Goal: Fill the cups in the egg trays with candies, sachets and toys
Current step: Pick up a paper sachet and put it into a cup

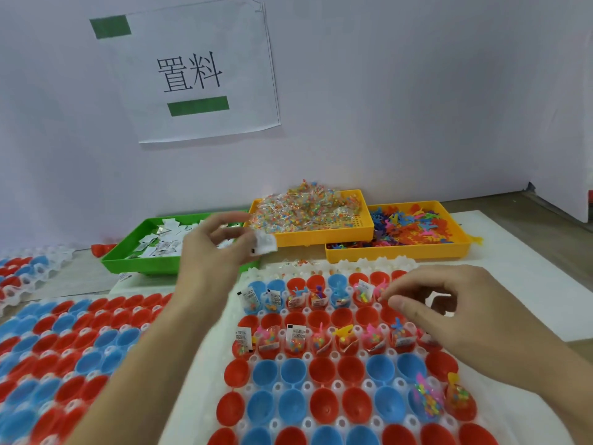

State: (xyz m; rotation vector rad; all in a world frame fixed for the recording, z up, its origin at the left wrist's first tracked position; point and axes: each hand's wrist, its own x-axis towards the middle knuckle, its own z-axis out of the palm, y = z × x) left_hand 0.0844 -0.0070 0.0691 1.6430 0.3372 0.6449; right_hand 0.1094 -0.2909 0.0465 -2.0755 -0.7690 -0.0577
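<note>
At the far left edge a white egg tray [19, 277] with red and blue cups lies partly out of view on the desk [500, 252]. Nearer, a second egg tray [64, 342] spreads across the lower left, its red and blue cups holding nothing that can be seen. Behind it a green tray [128, 255] holds a heap of white sachets [163, 242]. The left hand [211, 248] is raised over the front of that green tray, fingers curled, pinching one white sachet [264, 244] between thumb and fingertips; the sachet is in the air, just beyond the far edge of the middle egg tray [321, 387].

On the wall above hangs a paper sign [195, 72] with two green strips of tape. Below it, a yellow tray [321, 234] is piled with clear candy packets [305, 207]; it overlaps a second yellow tray [398, 253] to its right, filled with coloured plastic toys [414, 228].

In the middle egg tray, one cup row near the far edge and another further forward are filled with candy packets, sachets and toys; two cups at the right of a nearer row also hold candy and a toy. The right hand [455, 316] hovers over the tray's right side, fingers loosely bent, thumb close to the index fingertip; whether it grips anything cannot be told.
</note>
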